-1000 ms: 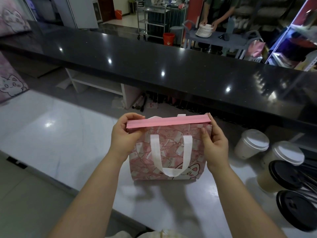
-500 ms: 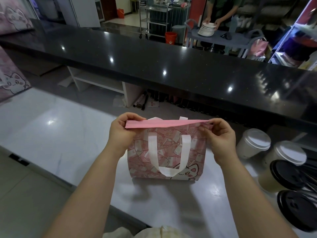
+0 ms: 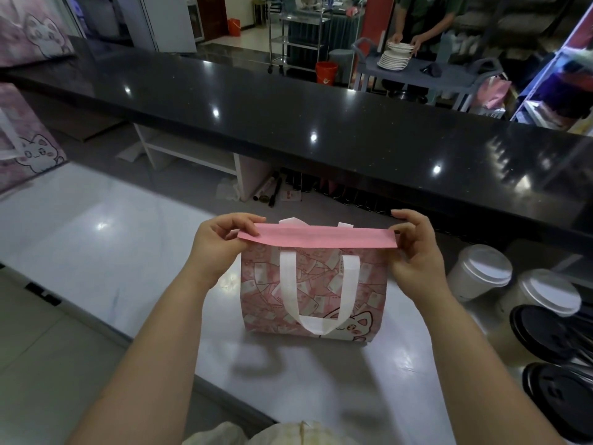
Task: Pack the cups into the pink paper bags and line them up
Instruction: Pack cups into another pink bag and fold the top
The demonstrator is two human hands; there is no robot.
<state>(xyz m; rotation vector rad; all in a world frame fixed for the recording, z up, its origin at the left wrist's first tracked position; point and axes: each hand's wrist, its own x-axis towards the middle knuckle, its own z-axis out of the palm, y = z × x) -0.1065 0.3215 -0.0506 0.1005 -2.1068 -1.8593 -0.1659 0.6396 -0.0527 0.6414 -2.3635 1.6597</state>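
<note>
A pink paper bag [image 3: 313, 293] with a cat print and white handles stands upright on the white counter [image 3: 96, 245]. Its plain pink top flap is folded over. My left hand [image 3: 221, 248] pinches the flap's left end and my right hand [image 3: 417, 255] pinches its right end. To the right of the bag stand two white-lidded paper cups [image 3: 478, 271] [image 3: 542, 300]. Closer in are two cups with black lids [image 3: 545, 332] [image 3: 561, 399]. What is inside the bag is hidden.
A long black bar top [image 3: 288, 123] runs across behind the white counter. More cat-print pink bags [image 3: 29, 149] stand at the far left. Beyond the bar a person stacks white plates [image 3: 394, 57] on a grey cart.
Both hands stay on the flap's ends. The flap now lies flatter and straighter along the bag's top, and my right fingers have shifted on its right end.
</note>
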